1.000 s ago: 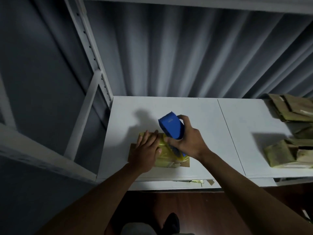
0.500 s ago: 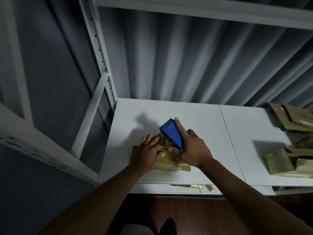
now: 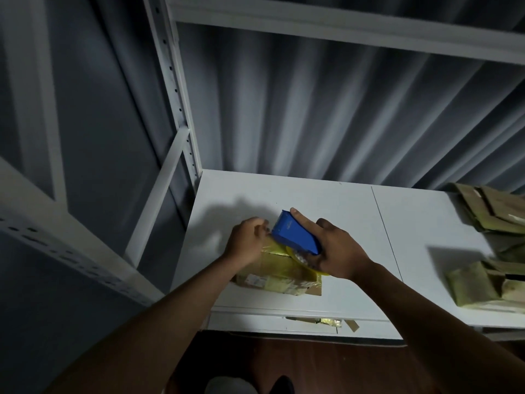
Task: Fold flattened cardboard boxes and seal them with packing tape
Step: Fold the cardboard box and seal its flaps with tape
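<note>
1. Since half a second ago the left hand has drawn its fingers in: they lay flat on the box then, and now they curl at the box's far edge, at about 10 o'clock from the box's middle. Whether they pinch the tape there I cannot tell.
2. Dispenser (blue, toothed edge pointing to 11 o'clock) has tilted further, its front end close beside the left knuckles.
3. Right hand grasps the dispenser from its 4 o'clock side, forefinger stretched along the top edge; a yellow tape roll shows under the palm.
4. Box lies on the white shelf near its front edge, under both hands, with yellow tape across its top and a brown flap showing at its 5 o'clock corner.
5. At 3 o'clock, well apart from the box, cardboard is heaped on the shelf's right end.
6. Scraps of tape and card sit below the shelf's front lip, at 6 o'clock.
</note>
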